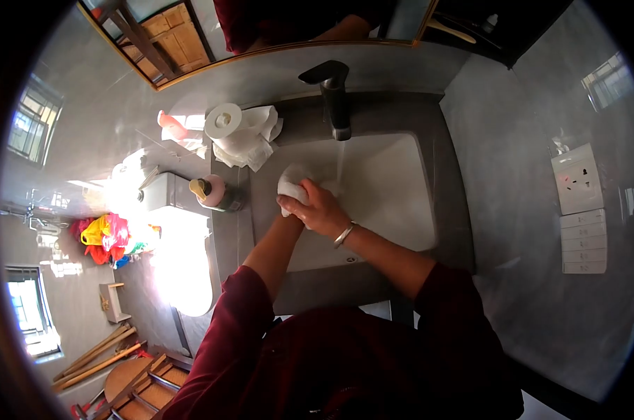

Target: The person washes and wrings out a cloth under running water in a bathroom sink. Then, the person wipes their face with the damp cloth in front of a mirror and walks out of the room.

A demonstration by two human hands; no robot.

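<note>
A crumpled white cloth [294, 183], perhaps paper, is bunched up over the left part of the white sink [394, 210]. My right hand [318, 208], with a silver bracelet at the wrist, closes its thumb and fingers on it from the right. The left forearm comes up from below to the same spot; the cloth and right hand hide the left hand's fingers. A thin stream of water falls from the black faucet [338, 105], just right of my hands.
Left of the sink stand a toilet paper roll [229, 133] with loose sheets and a pump bottle [217, 192]. Further left is a brightly lit white toilet [184, 259]. A mirror [289, 42] hangs behind the faucet; switches [583, 241] sit on the right wall.
</note>
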